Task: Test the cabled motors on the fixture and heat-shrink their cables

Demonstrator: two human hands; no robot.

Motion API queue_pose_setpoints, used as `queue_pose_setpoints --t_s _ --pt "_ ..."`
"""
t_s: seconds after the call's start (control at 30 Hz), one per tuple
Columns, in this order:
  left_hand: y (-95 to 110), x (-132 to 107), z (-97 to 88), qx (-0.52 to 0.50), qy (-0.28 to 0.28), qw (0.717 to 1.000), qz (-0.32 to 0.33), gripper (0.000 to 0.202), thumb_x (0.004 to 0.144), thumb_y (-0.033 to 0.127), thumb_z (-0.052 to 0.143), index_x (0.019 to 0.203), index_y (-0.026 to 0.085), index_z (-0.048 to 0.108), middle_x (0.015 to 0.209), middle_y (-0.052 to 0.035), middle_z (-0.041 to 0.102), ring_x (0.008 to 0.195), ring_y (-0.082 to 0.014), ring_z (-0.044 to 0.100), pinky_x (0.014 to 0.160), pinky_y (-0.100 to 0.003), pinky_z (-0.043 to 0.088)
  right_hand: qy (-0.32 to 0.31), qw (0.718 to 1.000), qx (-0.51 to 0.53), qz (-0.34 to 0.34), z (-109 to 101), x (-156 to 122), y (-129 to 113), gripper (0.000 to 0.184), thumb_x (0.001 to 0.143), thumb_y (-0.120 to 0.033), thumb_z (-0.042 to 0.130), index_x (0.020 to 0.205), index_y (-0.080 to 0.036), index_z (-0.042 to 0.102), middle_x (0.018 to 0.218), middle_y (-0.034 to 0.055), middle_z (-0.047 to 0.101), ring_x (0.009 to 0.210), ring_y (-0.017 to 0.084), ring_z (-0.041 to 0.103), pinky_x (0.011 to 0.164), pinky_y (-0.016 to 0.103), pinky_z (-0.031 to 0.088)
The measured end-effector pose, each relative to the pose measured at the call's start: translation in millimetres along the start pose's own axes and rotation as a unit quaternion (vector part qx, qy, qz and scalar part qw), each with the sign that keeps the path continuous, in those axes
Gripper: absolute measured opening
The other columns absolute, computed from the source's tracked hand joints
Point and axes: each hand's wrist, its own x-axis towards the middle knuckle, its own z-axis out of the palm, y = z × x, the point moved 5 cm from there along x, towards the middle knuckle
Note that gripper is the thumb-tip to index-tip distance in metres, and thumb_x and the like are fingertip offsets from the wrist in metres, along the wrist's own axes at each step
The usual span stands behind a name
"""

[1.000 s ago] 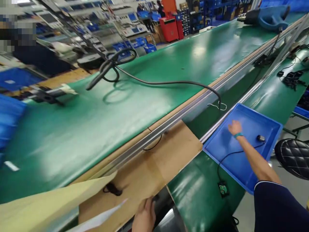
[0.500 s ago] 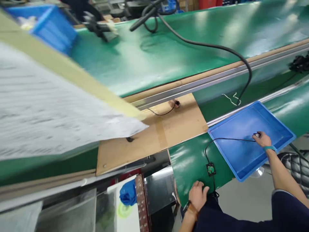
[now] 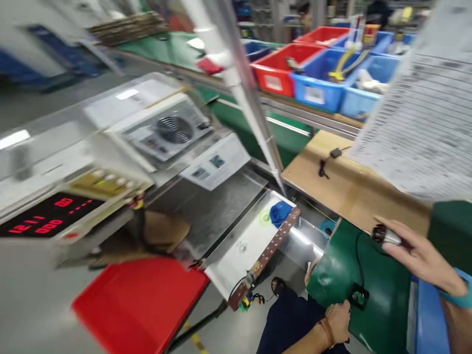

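My right hand [image 3: 416,253] grips a black and silver cylindrical piece [image 3: 386,236] between thumb and fingers, above the green mat [image 3: 332,280]. A thin black cable [image 3: 358,253] runs over the mat to a small square black part with a green circuit board [image 3: 358,296]. Just left of that part, at the mat's near edge, is my left hand [image 3: 338,320]. Its fingers are curled in, and anything inside them is hidden. The blue tray [image 3: 429,319] shows partly, below my right wrist.
A brown board [image 3: 320,179] bears a black connector with a cable [image 3: 335,153]. Hanging paper sheets [image 3: 427,123] cover the right side. To the left stand a machine with a fan grille [image 3: 175,130] and a red tray [image 3: 143,307]. Red and blue bins [image 3: 273,73] line the back.
The view has swung left, bringing the machine and red tray into sight. My right hand has moved from over the blue tray to above the mat, still holding the piece. My left fingers have curled.
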Motion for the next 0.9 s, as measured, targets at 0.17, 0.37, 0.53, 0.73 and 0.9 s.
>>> queue_pose_setpoints --t_s 0.17,0.37,0.53,0.73,0.9 --pt "-68 -79 -51.6 -0.200 0.189 0.959 -0.058 0.028 0.101 0.032 0.036 0.109 0.027 0.063 0.082 -0.0024 0.069 0.077 -0.0198 0.063 0.075 -0.033 0.049 -0.264 0.955 0.016 -0.137 221 116 -90 0.054 0.092 -0.050 0.069 0.138 -0.022 0.061 0.105 0.0071 0.075 0.085 0.021 0.070 0.079 0.033 0.057" --pt "-113 -158 -76.6 -0.199 0.333 0.917 -0.091 0.027 0.090 0.027 0.052 0.102 0.028 0.076 0.099 -0.0045 0.079 0.099 -0.0236 0.069 0.091 -0.036 0.049 -0.390 0.881 -0.205 -0.171 499 144 -142 0.035 0.084 -0.018 0.071 0.118 -0.014 0.067 0.115 0.0115 0.072 0.102 0.021 0.067 0.089 0.027 0.046" --pt "-145 -166 -58.6 -0.129 0.356 0.921 -0.088 0.022 0.079 0.023 0.063 0.090 0.027 0.081 0.075 -0.0070 0.067 0.081 -0.0224 0.060 0.076 -0.037 0.046 -0.427 0.842 -0.275 -0.179 606 119 -157 0.040 0.089 -0.013 0.062 0.128 -0.015 0.066 0.131 0.0150 0.064 0.097 0.020 0.069 0.088 0.027 0.047" --pt "-164 -190 -47.5 -0.153 0.485 0.856 -0.095 0.021 0.083 0.021 0.059 0.089 0.025 0.079 0.075 -0.0065 0.064 0.078 -0.0202 0.055 0.073 -0.036 0.042 -0.436 0.816 -0.327 -0.192 634 108 -151 0.038 0.091 -0.011 0.058 0.129 -0.014 0.066 0.137 0.0199 0.059 0.103 0.025 0.071 0.088 0.030 0.049" --pt "-143 -209 -78.4 -0.108 0.487 0.863 -0.079 0.010 0.082 0.019 0.062 0.083 0.024 0.071 0.080 -0.0045 0.066 0.085 -0.0205 0.057 0.079 -0.037 0.043 -0.443 0.813 -0.332 -0.180 640 107 -154 0.040 0.095 -0.023 0.062 0.133 -0.009 0.062 0.127 0.0205 0.065 0.109 0.028 0.068 0.088 0.030 0.049"
